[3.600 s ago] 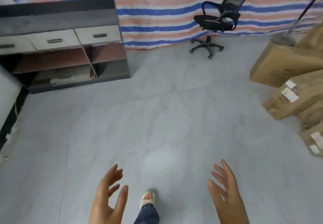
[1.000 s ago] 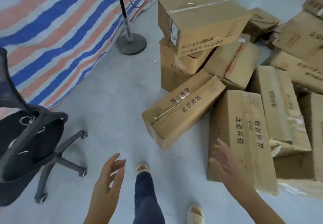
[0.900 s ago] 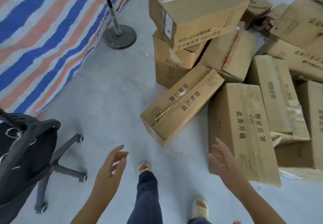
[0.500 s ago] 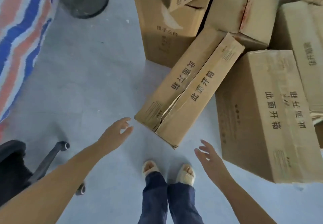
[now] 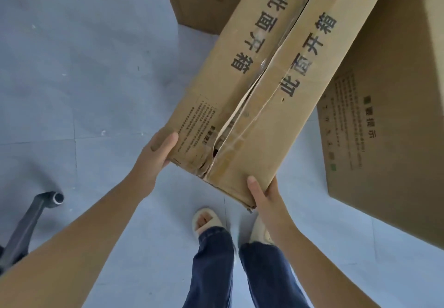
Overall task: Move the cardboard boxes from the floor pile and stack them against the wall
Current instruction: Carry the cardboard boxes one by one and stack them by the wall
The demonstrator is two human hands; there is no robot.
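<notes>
Bare forearms and hands, dark blue jeans (image 5: 211, 266), cream open-toed slide sandals (image 5: 207, 220) on both feet.

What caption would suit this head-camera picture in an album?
Both hands, left hand and right hand, grip the near end of a long cardboard box with a split seam.

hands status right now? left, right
Left hand: grips the near left corner of the long cardboard box.
Right hand: grips the same box's near right corner.
</notes>
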